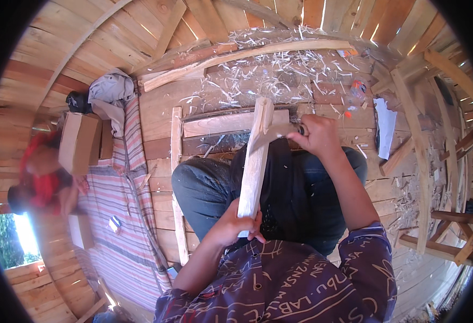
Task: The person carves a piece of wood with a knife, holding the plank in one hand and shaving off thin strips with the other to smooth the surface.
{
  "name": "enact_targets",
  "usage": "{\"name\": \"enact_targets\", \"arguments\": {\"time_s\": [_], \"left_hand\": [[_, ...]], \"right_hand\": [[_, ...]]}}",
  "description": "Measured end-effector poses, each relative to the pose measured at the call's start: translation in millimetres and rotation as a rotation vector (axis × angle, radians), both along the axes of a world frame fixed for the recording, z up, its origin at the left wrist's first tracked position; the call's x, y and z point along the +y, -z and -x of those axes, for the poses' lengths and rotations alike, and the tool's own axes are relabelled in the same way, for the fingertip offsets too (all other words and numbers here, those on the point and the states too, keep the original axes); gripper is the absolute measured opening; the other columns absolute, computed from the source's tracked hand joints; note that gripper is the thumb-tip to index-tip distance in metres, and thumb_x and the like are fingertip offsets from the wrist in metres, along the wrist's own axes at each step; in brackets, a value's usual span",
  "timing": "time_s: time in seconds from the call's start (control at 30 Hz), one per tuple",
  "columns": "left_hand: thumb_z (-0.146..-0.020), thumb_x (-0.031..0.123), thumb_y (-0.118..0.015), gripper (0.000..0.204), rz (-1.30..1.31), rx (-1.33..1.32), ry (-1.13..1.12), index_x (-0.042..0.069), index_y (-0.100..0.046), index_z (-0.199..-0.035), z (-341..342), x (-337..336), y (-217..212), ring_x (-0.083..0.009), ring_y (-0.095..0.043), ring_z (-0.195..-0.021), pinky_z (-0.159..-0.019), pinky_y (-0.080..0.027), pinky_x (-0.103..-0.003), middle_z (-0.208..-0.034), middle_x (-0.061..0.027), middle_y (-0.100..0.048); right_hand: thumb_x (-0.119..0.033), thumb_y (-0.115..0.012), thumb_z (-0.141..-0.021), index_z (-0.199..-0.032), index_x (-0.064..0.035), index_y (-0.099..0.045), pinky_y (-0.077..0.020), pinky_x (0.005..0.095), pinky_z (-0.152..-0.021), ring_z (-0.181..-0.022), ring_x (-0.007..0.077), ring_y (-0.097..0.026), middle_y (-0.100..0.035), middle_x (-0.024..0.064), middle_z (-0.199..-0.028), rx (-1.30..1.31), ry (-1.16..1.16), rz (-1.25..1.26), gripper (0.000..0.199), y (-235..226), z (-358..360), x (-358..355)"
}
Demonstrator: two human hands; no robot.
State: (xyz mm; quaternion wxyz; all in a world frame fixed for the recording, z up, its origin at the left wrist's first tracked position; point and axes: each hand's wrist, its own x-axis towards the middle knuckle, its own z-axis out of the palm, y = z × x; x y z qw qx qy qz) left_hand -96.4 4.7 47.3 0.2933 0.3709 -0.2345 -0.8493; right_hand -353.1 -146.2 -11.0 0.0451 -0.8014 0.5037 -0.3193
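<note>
My left hand (234, 223) is wrapped round the near end of a pale squared length of wood (253, 171), which points away from me between my knees. The far end looks darker and rougher. In my right hand (319, 134) is the dark handle of a broad-bladed knife (273, 132). Its blade lies across the upper part of the wood, slanting down to the left, and seems to touch it; the edge is slightly blurred. A dark cloth (279, 177) hangs over my lap beneath the wood.
Curly wood shavings (258, 75) litter the plank floor ahead. A long wooden strip (242, 56) lies across them. To the left are a striped rug (123, 215), a cardboard box (78, 142) and another person (45, 175), blurred. A white sheet (385, 128) and wooden frame pieces (414, 156) are at right.
</note>
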Motion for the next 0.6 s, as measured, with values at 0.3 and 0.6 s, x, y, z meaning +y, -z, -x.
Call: {"name": "enact_targets", "arguments": {"time_s": [0.3,0.6], "left_hand": [[-0.065,0.002,-0.058,0.036,-0.055,-0.062,0.073,0.000,-0.043,-0.097,3,21,7,-0.0161,-0.052,-0.050,-0.063,-0.060,-0.044,-0.063,-0.0081,-0.049],[-0.069,0.001,-0.061,0.039,-0.122,0.034,0.105,0.001,-0.043,-0.103,8,24,19,-0.0157,-0.054,-0.053,-0.068,-0.060,-0.044,-0.069,-0.0084,-0.051]], "right_hand": [[-0.061,-0.068,-0.076,-0.059,-0.0085,-0.052,-0.0452,0.0404,-0.047,-0.050,0.0302,-0.059,-0.053,0.0087,-0.052,0.016,-0.177,-0.038,0.057,-7,-7,26],[-0.056,-0.066,-0.080,-0.064,-0.0019,-0.053,-0.0441,0.0437,-0.052,-0.053,0.0366,-0.056,-0.052,0.0153,-0.056,0.038,-0.198,-0.184,0.058,-9,-10,43]]}}
